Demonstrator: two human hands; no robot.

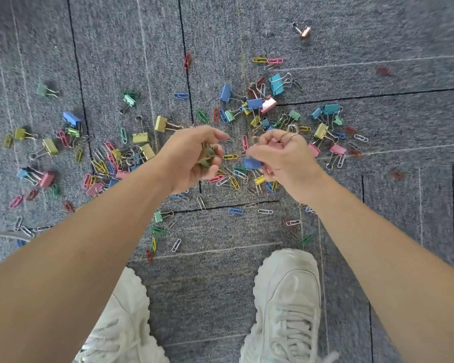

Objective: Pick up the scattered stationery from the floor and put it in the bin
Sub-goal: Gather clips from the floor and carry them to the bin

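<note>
Curled fingers (pixel 210 131) of left hand (pixel 192 158) hold green clips (pixel 207 155); right hand (pixel 286 158) pinches blue binder clip (pixel 251 162); bare carpet (pixel 417 113) lies far right.

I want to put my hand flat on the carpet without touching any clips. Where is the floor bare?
Bare carpet lies between the left shoe and right shoe, and also right of the right forearm. It is crowded with clips left of the left hand and beyond the right hand; both hands hold clips.

rough grey carpet (pixel 378 179), glossy painted metal binder clips (pixel 276 83), matt shoes (pixel 288 297)
</note>
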